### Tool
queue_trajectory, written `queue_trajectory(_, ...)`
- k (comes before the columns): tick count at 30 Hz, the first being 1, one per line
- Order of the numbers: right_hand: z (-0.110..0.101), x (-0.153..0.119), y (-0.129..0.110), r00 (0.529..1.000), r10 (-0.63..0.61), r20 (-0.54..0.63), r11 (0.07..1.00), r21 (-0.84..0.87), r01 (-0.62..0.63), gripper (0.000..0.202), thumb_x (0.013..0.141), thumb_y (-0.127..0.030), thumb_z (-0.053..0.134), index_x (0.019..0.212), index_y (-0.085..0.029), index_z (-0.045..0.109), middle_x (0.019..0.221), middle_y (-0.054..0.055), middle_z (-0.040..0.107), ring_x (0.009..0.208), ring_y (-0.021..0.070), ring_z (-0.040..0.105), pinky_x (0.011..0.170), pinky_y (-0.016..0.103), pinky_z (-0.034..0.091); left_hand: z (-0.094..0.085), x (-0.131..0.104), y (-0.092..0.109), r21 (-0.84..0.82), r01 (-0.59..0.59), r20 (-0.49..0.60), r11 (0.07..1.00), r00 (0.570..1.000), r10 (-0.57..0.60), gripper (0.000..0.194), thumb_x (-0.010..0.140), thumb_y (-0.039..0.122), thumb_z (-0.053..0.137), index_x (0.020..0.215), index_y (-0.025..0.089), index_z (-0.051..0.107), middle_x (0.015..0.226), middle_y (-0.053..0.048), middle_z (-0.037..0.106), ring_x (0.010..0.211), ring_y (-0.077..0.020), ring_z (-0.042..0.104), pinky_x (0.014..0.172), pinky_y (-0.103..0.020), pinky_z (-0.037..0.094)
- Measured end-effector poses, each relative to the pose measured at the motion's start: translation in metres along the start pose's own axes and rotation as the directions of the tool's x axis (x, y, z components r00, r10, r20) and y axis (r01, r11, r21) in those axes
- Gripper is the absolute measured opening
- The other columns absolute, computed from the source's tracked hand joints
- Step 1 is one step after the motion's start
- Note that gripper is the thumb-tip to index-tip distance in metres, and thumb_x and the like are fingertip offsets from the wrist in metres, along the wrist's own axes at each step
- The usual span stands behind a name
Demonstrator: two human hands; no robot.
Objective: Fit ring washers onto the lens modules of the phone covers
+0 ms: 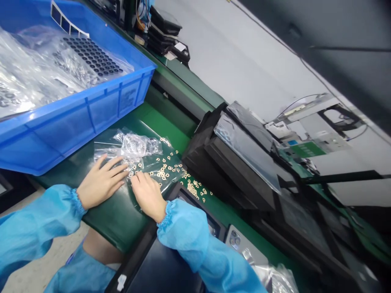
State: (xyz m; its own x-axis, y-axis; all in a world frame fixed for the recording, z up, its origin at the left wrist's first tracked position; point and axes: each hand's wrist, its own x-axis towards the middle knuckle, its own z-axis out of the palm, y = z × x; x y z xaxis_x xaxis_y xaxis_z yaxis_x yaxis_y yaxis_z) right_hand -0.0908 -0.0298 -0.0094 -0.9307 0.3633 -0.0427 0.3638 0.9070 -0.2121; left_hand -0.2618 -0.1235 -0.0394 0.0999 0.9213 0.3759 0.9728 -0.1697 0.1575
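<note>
My left hand (103, 182) lies with its fingers stretched out over the near edge of a clear plastic bag (134, 144). Close beside it, my right hand (148, 194) has its fingers bent and pressed together at the bag's lower edge; whatever they grip is hidden. Many small tan ring-shaped pieces with a tab (165, 169) are scattered under or within the clear plastic and beyond it. More of these pieces form a loose heap (193, 188) on the green mat (152, 118).
A blue bin (100, 101) at left holds plastic bags and a sheet of black round parts (94, 57). Black foam trays (232, 154) are stacked to the right. By my right sleeve are a dark tray (165, 260), a phone (241, 244) and crumpled plastic (281, 278).
</note>
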Motion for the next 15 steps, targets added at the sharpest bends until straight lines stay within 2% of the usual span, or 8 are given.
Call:
queue_trajectory(3, -0.012, -0.011, 0.001, 0.995, -0.102, -0.011, 0.994, 0.031, 0.102, 0.018, 0.097, -0.014, 0.042, 0.092, -0.018, 0.059, 0.097, 0.009, 0.062, 0.091, 0.0224, 0.055, 0.081, 0.036, 0.05, -0.003, -0.001, -0.005, 0.002, 0.016, -0.024, 1.0, 1.0, -0.016, 0.032, 0.097, 0.033, 0.043, 0.112, 0.025, 0.069, 0.128, -0.006, 0.066, 0.125, -0.0328, 0.054, 0.108, -0.058, 0.031)
queue_trajectory(5, -0.028, -0.027, 0.004, 0.988, -0.107, -0.114, 0.976, 0.178, 0.127, 0.016, 0.098, -0.018, 0.045, 0.095, -0.018, 0.06, 0.093, 0.006, 0.062, 0.09, 0.0197, 0.056, 0.083, 0.033, 0.05, -0.011, -0.001, -0.003, 0.006, 0.017, -0.05, 1.0, 0.999, -0.016, 0.028, 0.096, 0.033, 0.045, 0.104, 0.024, 0.071, 0.122, -0.005, 0.069, 0.112, -0.0295, 0.061, 0.103, -0.053, 0.036)
queue_trajectory(7, -0.048, -0.049, 0.007, 0.963, -0.014, -0.27, 0.914, 0.386, 0.122, 0.013, 0.098, -0.021, 0.049, 0.1, -0.017, 0.062, 0.091, 0.005, 0.062, 0.09, 0.0172, 0.057, 0.084, 0.031, 0.05, -0.023, -0.001, 0.01, -0.026, 0.029, -0.1, 0.999, 0.994, -0.031, 0.025, 0.096, 0.032, 0.047, 0.1, 0.025, 0.071, 0.112, -0.005, 0.072, 0.098, -0.0246, 0.065, 0.093, -0.046, 0.042)
queue_trajectory(9, -0.067, -0.076, 0.008, 0.924, 0.12, -0.364, 0.835, 0.54, 0.104, 0.011, 0.094, -0.021, 0.057, 0.097, -0.019, 0.067, 0.09, 0.003, 0.06, 0.088, 0.0148, 0.058, 0.08, 0.029, 0.05, -0.037, 0.002, 0.033, -0.2, 0.055, -0.114, 0.978, 0.99, -0.078, 0.022, 0.095, 0.031, 0.049, 0.102, 0.025, 0.07, 0.103, -0.003, 0.072, 0.091, -0.0198, 0.066, 0.085, -0.037, 0.046)
queue_trajectory(10, -0.074, -0.09, 0.009, 0.914, 0.167, -0.371, 0.799, 0.593, 0.094, 0.009, 0.092, -0.021, 0.06, 0.092, -0.02, 0.07, 0.087, 0.002, 0.059, 0.084, 0.0137, 0.058, 0.077, 0.027, 0.05, -0.043, 0.005, 0.048, -0.333, 0.074, -0.074, 0.94, 0.992, -0.104, 0.022, 0.095, 0.032, 0.049, 0.102, 0.026, 0.069, 0.099, -0.002, 0.072, 0.089, -0.0176, 0.066, 0.081, -0.032, 0.047)
queue_trajectory(12, -0.083, -0.117, 0.008, 0.915, 0.244, -0.322, 0.714, 0.698, 0.055, 0.009, 0.089, -0.022, 0.065, 0.083, -0.021, 0.073, 0.079, 0.0, 0.059, 0.074, 0.0115, 0.058, 0.069, 0.025, 0.05, -0.053, 0.014, 0.079, -0.575, 0.137, 0.096, 0.806, 0.99, -0.099, 0.022, 0.094, 0.035, 0.051, 0.099, 0.026, 0.07, 0.091, 0.001, 0.071, 0.082, -0.0134, 0.065, 0.073, -0.024, 0.048)
queue_trajectory(13, -0.084, -0.13, 0.008, 0.918, 0.286, -0.276, 0.649, 0.761, 0.026, 0.009, 0.088, -0.023, 0.066, 0.082, -0.02, 0.073, 0.076, 0.0, 0.059, 0.069, 0.0105, 0.058, 0.065, 0.024, 0.05, -0.056, 0.019, 0.095, -0.645, 0.175, 0.195, 0.744, 0.979, -0.062, 0.022, 0.093, 0.037, 0.051, 0.098, 0.027, 0.07, 0.086, 0.002, 0.07, 0.075, -0.0116, 0.064, 0.068, -0.022, 0.048)
queue_trajectory(15, -0.082, -0.153, 0.007, 0.916, 0.361, -0.173, 0.455, 0.89, -0.011, 0.012, 0.086, -0.029, 0.067, 0.082, -0.018, 0.073, 0.077, 0.001, 0.062, 0.063, 0.009, 0.058, 0.059, 0.023, 0.051, -0.059, 0.03, 0.124, -0.706, 0.246, 0.347, 0.664, 0.938, 0.021, 0.022, 0.09, 0.039, 0.054, 0.093, 0.027, 0.072, 0.076, 0.003, 0.067, 0.061, -0.0088, 0.058, 0.058, -0.02, 0.045)
